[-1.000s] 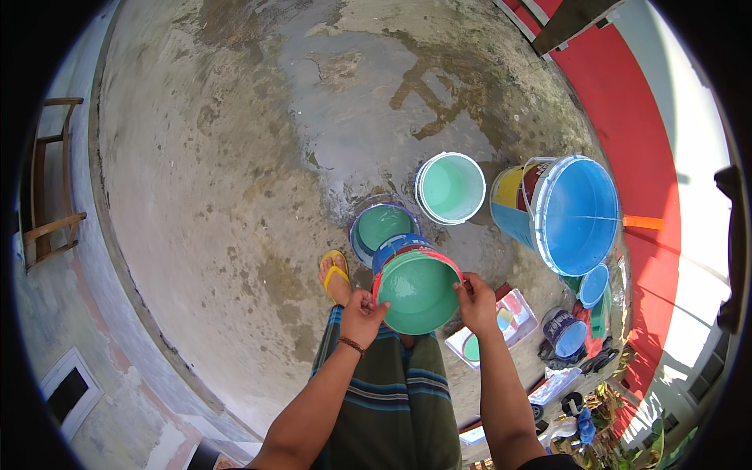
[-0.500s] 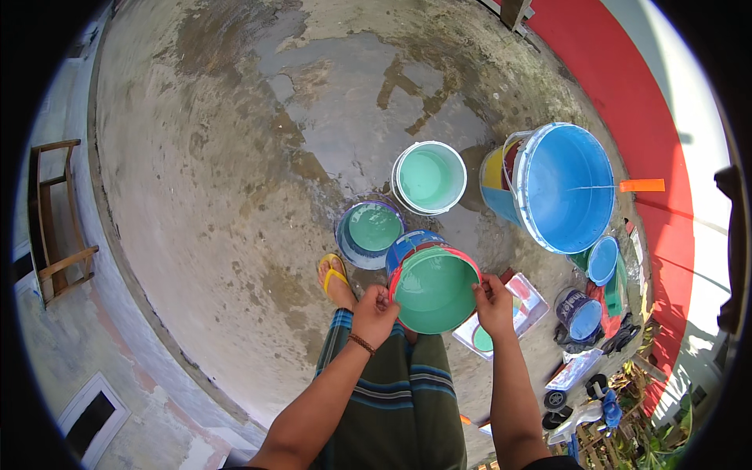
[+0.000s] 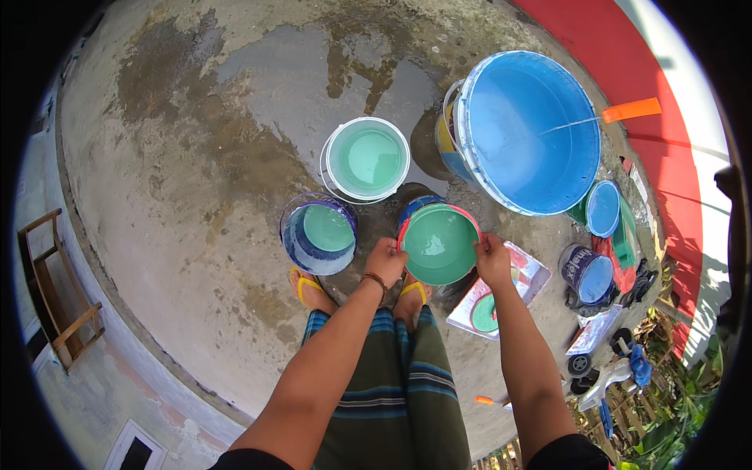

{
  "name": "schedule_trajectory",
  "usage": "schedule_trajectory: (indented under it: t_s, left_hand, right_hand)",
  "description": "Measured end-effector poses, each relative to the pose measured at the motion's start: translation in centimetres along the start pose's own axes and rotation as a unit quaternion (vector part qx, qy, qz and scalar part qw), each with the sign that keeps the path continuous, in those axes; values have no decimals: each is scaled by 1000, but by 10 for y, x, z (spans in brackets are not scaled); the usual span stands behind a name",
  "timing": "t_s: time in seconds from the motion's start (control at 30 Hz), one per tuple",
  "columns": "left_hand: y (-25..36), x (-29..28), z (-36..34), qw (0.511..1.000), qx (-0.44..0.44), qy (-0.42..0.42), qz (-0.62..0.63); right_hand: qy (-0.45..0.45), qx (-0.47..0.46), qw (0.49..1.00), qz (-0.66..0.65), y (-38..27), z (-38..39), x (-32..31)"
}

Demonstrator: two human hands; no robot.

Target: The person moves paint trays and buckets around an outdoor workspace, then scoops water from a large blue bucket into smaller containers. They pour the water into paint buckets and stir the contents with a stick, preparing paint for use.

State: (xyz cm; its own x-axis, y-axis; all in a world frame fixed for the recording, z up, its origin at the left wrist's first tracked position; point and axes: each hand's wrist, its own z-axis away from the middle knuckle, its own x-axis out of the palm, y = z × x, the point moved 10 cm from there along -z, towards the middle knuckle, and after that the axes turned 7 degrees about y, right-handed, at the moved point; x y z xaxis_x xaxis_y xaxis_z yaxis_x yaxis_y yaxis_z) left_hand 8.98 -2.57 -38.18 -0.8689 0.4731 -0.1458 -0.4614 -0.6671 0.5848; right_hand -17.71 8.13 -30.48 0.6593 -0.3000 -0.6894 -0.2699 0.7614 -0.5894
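Note:
A bucket (image 3: 415, 205) with a blue outside and a red rim holds pale green liquid, its mouth tilted toward me. My left hand (image 3: 385, 262) pinches the left side of its rim, and my right hand (image 3: 492, 261) grips the right side. Whether its base touches the ground is hidden. Beyond it stands a white bucket (image 3: 339, 160) with green liquid inside. To the left is a purple-rimmed bucket (image 3: 301, 254), also with green liquid. A much larger bucket (image 3: 570, 176) of blue liquid stands at the far right, an orange-handled tool (image 3: 631, 110) leaning over its rim.
A paint-stained tray (image 3: 534, 270) lies beside my right hand. Farther right are a small light blue tub (image 3: 603, 208), a dark can (image 3: 576, 262) and black plastic. A red wall (image 3: 627, 63) borders the right, a wooden chair (image 3: 78, 323) the left. Puddles wet the concrete (image 3: 258, 94).
The red-rimmed bucket has gone down and away from my body, both hands still on its rim. My view has come closer to the ground and shifted, and both sandalled feet now show.

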Motion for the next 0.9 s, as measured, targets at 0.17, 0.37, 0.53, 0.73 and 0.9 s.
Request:
schedule_trajectory:
  t_s: [0.17, 0.37, 0.53, 0.73, 0.9]
  left_hand:
    - [-5, 18, -22, 999, -51, -6, 0]
    - [33, 8, -21, 986, -16, -73, -146]
    - [187, -132, -50, 856, 332, 283, -279]
    - [159, -142, -150, 953, 57, 86, -284]
    - [198, -128, -136, 923, 157, 96, -336]
  right_hand:
    - [11, 6, 1000, 14, 36, -21, 16]
    - [-2, 96, 995, 3, 68, -23, 29]
    - [49, 61, 997, 27, 60, -7, 12]
    - [95, 73, 990, -79, 33, 65, 15]
    - [72, 147, 974, -154, -8, 108, 61]
